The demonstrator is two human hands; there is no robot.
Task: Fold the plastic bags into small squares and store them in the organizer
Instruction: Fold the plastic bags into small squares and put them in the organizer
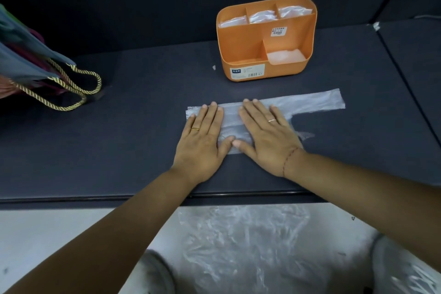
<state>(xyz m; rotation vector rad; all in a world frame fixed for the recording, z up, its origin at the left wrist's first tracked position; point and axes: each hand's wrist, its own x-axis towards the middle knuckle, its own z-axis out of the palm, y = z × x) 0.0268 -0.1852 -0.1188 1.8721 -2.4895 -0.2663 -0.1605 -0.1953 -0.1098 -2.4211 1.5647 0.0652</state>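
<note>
Plastic bag, clear and thin, lies flat on the dark table just in front of the orange plastic organizer. It is narrowed into a long strip, with one handle stretching off to your right. Your left hand and right hand rest on it side by side, palms down. The fingers are straight and the thumbs nearly touch, so you are pressing the bag and gripping nothing.

You seem to be at the smoothing stage: the lengthwise folds look done, but folding the strip into a small square is not yet begun.

In the organizer, the three rear compartments and the front right one each show folded white plastic; the front left one looks bare. A crumpled heap of clear plastic lies on your lap below the table edge, so several bags probably remain.
</note>
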